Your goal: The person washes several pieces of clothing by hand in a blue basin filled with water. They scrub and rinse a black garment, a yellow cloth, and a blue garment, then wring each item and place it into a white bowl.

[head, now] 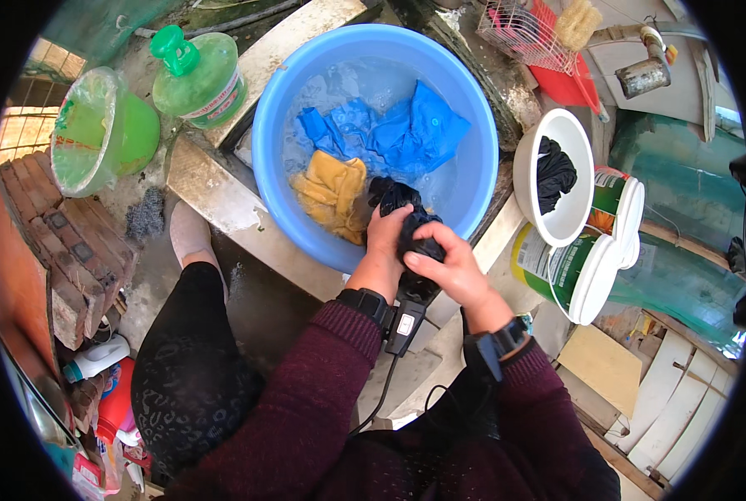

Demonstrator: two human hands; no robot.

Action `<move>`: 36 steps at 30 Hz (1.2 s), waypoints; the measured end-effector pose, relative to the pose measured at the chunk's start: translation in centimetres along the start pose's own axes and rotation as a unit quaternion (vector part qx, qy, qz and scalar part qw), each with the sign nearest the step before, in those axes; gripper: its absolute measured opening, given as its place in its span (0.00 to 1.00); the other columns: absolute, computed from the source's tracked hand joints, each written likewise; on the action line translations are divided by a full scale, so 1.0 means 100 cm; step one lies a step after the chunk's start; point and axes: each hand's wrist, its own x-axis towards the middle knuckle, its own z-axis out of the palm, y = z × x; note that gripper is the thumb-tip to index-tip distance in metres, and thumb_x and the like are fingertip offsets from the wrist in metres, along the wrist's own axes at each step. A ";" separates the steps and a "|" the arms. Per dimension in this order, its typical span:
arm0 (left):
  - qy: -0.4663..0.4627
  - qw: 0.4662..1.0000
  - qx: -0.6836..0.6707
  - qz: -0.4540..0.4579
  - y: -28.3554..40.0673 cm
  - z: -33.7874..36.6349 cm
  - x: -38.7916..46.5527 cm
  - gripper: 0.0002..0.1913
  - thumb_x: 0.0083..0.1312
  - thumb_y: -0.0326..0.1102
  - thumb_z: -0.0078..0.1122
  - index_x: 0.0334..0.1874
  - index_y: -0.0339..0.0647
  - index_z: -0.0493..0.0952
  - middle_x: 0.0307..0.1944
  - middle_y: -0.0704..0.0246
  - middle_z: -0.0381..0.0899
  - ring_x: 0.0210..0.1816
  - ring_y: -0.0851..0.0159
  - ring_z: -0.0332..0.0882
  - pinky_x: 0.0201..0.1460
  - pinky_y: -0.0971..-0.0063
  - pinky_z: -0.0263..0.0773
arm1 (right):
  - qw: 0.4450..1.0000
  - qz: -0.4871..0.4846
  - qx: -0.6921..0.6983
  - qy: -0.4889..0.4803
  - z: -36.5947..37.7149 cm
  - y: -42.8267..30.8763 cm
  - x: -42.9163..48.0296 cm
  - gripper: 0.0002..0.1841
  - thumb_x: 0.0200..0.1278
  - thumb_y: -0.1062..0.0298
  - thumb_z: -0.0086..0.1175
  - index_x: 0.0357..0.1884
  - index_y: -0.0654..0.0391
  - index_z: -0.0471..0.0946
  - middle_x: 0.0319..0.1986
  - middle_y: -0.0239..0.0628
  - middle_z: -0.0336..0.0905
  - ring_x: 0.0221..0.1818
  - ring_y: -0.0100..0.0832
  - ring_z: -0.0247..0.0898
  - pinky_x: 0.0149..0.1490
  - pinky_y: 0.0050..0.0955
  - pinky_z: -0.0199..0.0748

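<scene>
A large blue plastic basin (266, 194) holds water, a blue cloth garment (404, 131) and a yellow cloth (329, 185). Over its near rim my left hand (383, 241) grips a bunched wet black cloth (401, 195). My right hand (451, 266) curls its fingers and thumb around the same cloth, just to the right. The cloth's far end hangs into the basin beside the yellow cloth. A white bowl (524, 156) with another black cloth (555, 175) in it stands to the right of the basin.
Green-and-white lidded buckets (598, 278) stand at the right. At the upper left are a big green pump bottle (201, 81) and a green bucket (138, 134) with a plastic liner. Stacked bricks (75, 250) and detergent bottles (100, 358) lie at the left. A pale ledge (222, 188) borders the basin.
</scene>
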 end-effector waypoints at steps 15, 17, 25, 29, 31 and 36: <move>-0.057 0.995 -0.060 -0.052 0.045 -0.002 0.009 0.51 0.60 0.58 0.62 0.79 0.49 0.44 0.78 0.62 0.45 0.78 0.49 0.40 0.75 0.48 0.38 | 0.912 0.070 -0.374 0.157 -0.071 0.078 0.092 0.53 0.47 0.47 0.71 0.73 0.55 0.55 0.58 0.60 0.71 0.58 0.54 0.72 0.61 0.40 0.70; -0.063 0.991 -0.096 -0.064 0.044 -0.014 0.020 0.49 0.63 0.59 0.58 0.79 0.47 0.41 0.79 0.60 0.40 0.78 0.49 0.37 0.76 0.50 0.34 | 0.871 0.113 -0.475 0.051 -0.040 0.077 0.117 0.59 0.45 0.46 0.71 0.76 0.50 0.46 0.61 0.58 0.66 0.62 0.52 0.68 0.63 0.43 0.69; -0.002 0.994 -0.101 -0.050 0.043 -0.021 0.036 0.46 0.66 0.60 0.55 0.78 0.47 0.45 0.78 0.54 0.44 0.77 0.49 0.43 0.75 0.51 0.41 | 0.851 0.157 -0.487 -0.114 -0.037 0.072 0.176 0.45 0.52 0.60 0.69 0.72 0.54 0.60 0.55 0.53 0.76 0.59 0.50 0.72 0.61 0.40 0.70; -0.003 0.995 -0.091 -0.038 0.038 -0.009 0.034 0.43 0.66 0.53 0.59 0.76 0.42 0.48 0.73 0.55 0.54 0.72 0.47 0.55 0.73 0.55 0.53 | 0.933 -0.032 -0.355 0.039 -0.048 0.036 0.095 0.26 0.54 0.69 0.67 0.57 0.56 0.76 0.48 0.50 0.80 0.52 0.47 0.77 0.57 0.35 0.73; -0.013 0.994 -0.104 -0.043 0.035 -0.001 0.034 0.43 0.64 0.50 0.63 0.76 0.43 0.50 0.72 0.56 0.58 0.70 0.49 0.60 0.70 0.53 0.58 | 0.961 -0.085 -0.261 0.043 -0.046 0.008 0.045 0.22 0.53 0.73 0.67 0.52 0.56 0.79 0.46 0.42 0.83 0.50 0.37 0.79 0.57 0.29 0.73; -0.071 0.994 -0.081 0.025 0.027 0.007 0.026 0.33 0.58 0.39 0.71 0.63 0.43 0.64 0.53 0.62 0.74 0.52 0.56 0.76 0.53 0.55 0.75 | 0.994 -0.054 -0.095 -0.006 -0.039 -0.040 -0.028 0.17 0.51 0.82 0.66 0.45 0.56 0.81 0.40 0.31 0.81 0.45 0.25 0.76 0.52 0.24 0.73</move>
